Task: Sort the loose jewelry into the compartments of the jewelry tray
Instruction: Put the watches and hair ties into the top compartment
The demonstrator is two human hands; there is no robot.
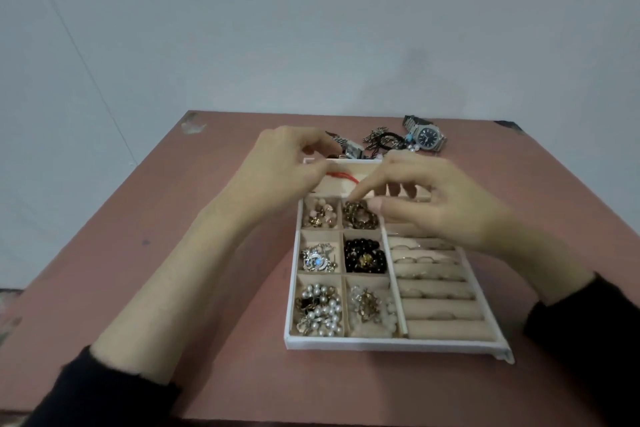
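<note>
Pink tabletop [207,288] against a pale grey wall [311,28].
Both hands, left hand [284,163] and right hand [436,204], pinch a red cord [100,176] over the white jewelry tray [381,345].

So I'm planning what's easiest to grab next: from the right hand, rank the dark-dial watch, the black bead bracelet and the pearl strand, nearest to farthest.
From the right hand, in the head view:
1. Black bead bracelet, middle row of the tray, just below-left of the hand.
2. Dark-dial watch, on the table beyond the tray.
3. Pearl strand, tray's near-left corner compartment.

tray [391,345] on table [214,288] – watches [426,137] behind tray – rings [415,259] in right compartments
</note>
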